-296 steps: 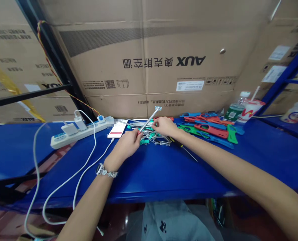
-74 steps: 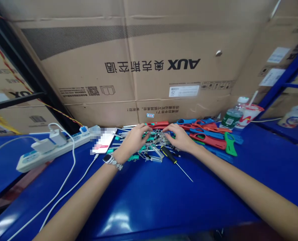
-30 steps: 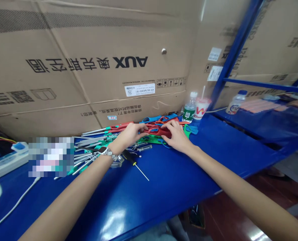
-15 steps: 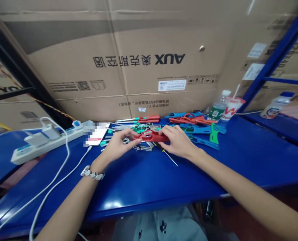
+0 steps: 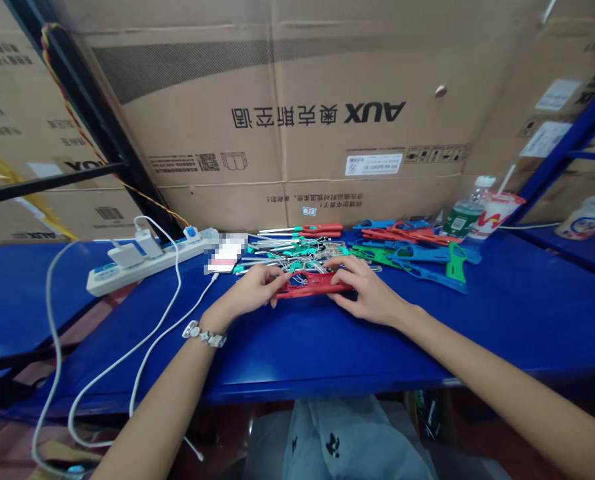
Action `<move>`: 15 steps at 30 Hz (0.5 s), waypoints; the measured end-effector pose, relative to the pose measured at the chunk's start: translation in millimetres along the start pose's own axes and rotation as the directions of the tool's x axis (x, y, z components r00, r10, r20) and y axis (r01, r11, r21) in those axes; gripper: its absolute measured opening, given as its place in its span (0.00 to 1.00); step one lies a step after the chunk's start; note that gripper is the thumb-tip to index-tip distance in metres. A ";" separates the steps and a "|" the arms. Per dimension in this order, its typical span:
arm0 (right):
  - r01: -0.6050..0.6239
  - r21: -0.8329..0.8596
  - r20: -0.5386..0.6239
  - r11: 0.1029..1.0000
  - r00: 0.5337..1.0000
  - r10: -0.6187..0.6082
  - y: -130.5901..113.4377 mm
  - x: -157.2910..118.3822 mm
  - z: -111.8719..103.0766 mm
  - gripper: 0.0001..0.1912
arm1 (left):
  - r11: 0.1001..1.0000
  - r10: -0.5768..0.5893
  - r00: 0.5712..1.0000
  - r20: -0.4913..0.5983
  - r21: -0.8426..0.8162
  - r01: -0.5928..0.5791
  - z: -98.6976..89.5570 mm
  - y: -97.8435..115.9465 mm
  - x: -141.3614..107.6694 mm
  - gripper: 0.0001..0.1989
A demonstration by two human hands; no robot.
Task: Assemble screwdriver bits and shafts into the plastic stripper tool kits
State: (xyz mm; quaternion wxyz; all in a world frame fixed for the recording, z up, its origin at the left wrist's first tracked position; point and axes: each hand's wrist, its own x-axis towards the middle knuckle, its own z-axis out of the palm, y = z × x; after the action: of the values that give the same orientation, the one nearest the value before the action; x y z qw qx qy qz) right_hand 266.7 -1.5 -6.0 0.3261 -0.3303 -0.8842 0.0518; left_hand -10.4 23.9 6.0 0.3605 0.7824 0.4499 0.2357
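Between my hands, just above the blue table (image 5: 287,353), is a red plastic casing (image 5: 310,285) with openings along it. My left hand (image 5: 252,288) pinches its left end between thumb and fingers. Its right end is in the grip of my right hand (image 5: 367,287), fingers bent over it. Behind lie metal rods with green parts (image 5: 287,250) in a loose pile. Finished-looking red pieces with rods (image 5: 322,230) lie at the back. Orange casings (image 5: 407,235), blue casings (image 5: 427,253) and a green casing (image 5: 456,263) are heaped to the right.
A white power strip (image 5: 142,267) with plugs and cables, and a phone (image 5: 227,253), are at the left. A bottle (image 5: 465,213) and a paper cup (image 5: 496,212) stand back right. A large cardboard box (image 5: 317,67) walls the rear.
The view has shifted left, so things appear further right. The red casing is now turned and held nearer to me, off the pile. The screwdriver seen before is no longer visible.
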 end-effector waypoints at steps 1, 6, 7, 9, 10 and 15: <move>0.017 0.011 -0.020 1.000 1.000 -0.016 1.3 -2.3 -2.3 0.03 | 1.000 0.003 1.000 0.007 0.025 -0.003 0.9 0.0 -0.7 0.24; -0.130 0.126 -0.124 0.983 0.982 0.146 10.3 -6.1 -7.5 0.06 | 0.992 0.024 0.999 0.031 0.120 -0.028 4.4 -1.3 -4.7 0.24; -0.176 0.128 -0.120 0.976 0.974 0.191 11.5 -5.5 -7.2 0.08 | 0.986 0.027 0.999 0.022 0.162 -0.031 4.9 -1.6 -5.4 0.23; -0.196 0.111 -0.088 0.974 0.975 0.206 12.4 -3.8 -6.0 0.08 | 0.954 0.052 0.998 -0.034 0.298 -0.040 5.9 -0.9 -6.5 0.22; -0.173 0.096 -0.065 0.980 0.982 0.179 12.1 -3.0 -5.4 0.09 | 0.924 0.077 0.994 -0.076 0.379 -0.043 6.4 0.3 -7.0 0.22; -0.065 0.012 0.028 0.998 0.997 0.065 6.0 -0.9 -2.5 0.13 | 0.866 0.191 0.945 -0.266 0.499 -0.035 10.0 11.8 -9.4 0.22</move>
State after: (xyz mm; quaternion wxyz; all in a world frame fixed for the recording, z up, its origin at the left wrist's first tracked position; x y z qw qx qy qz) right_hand 272.0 2.3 -6.4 0.3143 -0.3562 -0.8770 0.0724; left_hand -1.8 8.3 8.4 0.0627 0.8268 0.4979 0.2541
